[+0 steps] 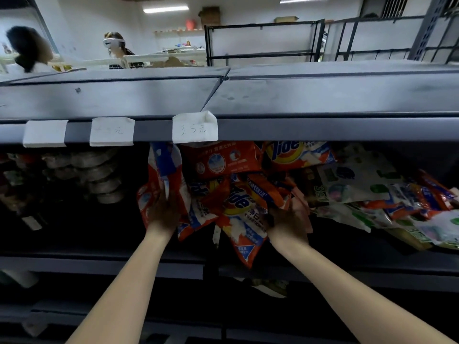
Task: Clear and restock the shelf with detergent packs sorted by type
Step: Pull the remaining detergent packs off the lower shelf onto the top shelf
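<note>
Orange packs [238, 194] lie heaped on the dark shelf [104, 264], between and above both hands. The left hand [162, 214] grips an upright orange pack [161, 180] at the heap's left edge; the right hand [289, 223] reaches into the heap, fingers hidden among packs, so its grasp cannot be told. Right of the right hand lie white-green packs [357, 180]. Left of the left hand stand stacked grey tins [99, 175]. Above the hands, paper tags [195, 130] hang on the upper shelf's edge.
</note>
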